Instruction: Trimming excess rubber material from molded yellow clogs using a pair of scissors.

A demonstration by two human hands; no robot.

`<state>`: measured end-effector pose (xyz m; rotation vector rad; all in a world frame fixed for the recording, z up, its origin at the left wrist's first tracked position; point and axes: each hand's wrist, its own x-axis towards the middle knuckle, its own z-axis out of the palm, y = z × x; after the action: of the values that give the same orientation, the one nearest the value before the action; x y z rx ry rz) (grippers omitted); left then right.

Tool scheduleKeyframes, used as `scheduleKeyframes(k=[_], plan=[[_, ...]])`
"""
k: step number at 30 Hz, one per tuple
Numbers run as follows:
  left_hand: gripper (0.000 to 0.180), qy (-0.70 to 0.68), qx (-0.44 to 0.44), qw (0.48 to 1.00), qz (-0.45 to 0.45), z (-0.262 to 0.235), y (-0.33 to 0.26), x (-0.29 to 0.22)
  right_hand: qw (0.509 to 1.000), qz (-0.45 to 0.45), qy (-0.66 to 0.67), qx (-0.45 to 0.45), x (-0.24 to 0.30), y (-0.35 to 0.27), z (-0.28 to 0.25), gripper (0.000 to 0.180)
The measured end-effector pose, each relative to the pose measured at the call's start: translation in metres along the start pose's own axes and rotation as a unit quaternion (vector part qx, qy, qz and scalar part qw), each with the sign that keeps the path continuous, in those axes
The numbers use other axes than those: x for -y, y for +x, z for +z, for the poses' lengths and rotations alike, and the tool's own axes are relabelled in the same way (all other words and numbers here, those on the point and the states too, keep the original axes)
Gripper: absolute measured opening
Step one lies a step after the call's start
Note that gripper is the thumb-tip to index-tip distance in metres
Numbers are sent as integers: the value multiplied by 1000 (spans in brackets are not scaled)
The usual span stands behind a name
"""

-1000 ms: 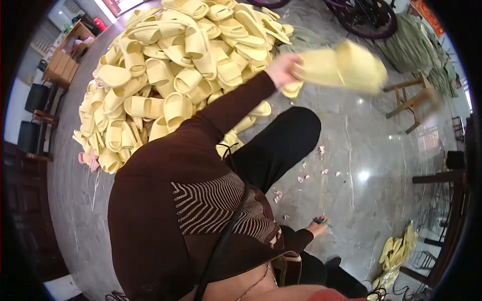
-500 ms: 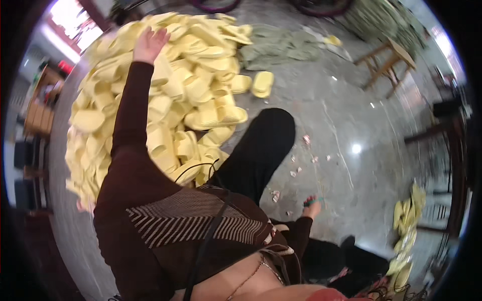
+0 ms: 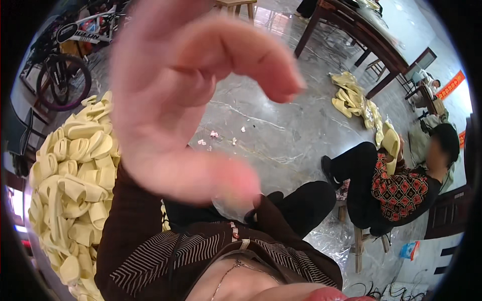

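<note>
My left hand (image 3: 158, 115) looms very large and blurred right before the camera. Its thumb and forefinger curve apart into a C, with nothing visible between them. The dark brown left sleeve (image 3: 133, 215) rises behind it. My right forearm (image 3: 281, 218) bends inward across my lap, and its hand is hidden behind the left thumb. A big heap of pale yellow slippers (image 3: 75, 188) lies on the floor at my left, the slippers nearest to my left arm.
On the right, a co-worker (image 3: 401, 188) sits on a low wooden stool (image 3: 359, 248) with a yellow slipper (image 3: 390, 143) in hand. More yellow slippers (image 3: 349, 98) lie beyond, near a dark wooden table (image 3: 351, 22). A bicycle (image 3: 63, 83) stands far left. Paper scraps (image 3: 214, 134) dot the grey floor.
My view has swung to the right, bringing the co-worker in. My left hand has come from over the slipper heap to close before the camera. My right hand has gone out of sight.
</note>
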<state>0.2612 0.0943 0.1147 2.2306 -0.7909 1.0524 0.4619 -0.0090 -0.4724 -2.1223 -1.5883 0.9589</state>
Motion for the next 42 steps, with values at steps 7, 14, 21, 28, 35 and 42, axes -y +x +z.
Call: scheduleKeyframes(k=[7,14,21,28,35,42], plan=[[65,121,48,991,30,-60,25,-8,997,-68,2,-34,30,1,7,33],[58,165,95,980,58,-105,67,-6,975,-47,182,-121,47,21,-43,27],[52,61,64,995,54,-92,62,43,903,-171,340,-200,174,17,-291,34],[46,11,8,1000,26,-79,36,70,922,-175,302,-167,269,-44,-402,38],[40,1,-35,999,-19,-70,4,82,979,-187,-28,-75,207,-20,-357,37],[35,-58,-97,991,-66,-26,-8,93,973,-194,-120,44,122,-7,-265,35]])
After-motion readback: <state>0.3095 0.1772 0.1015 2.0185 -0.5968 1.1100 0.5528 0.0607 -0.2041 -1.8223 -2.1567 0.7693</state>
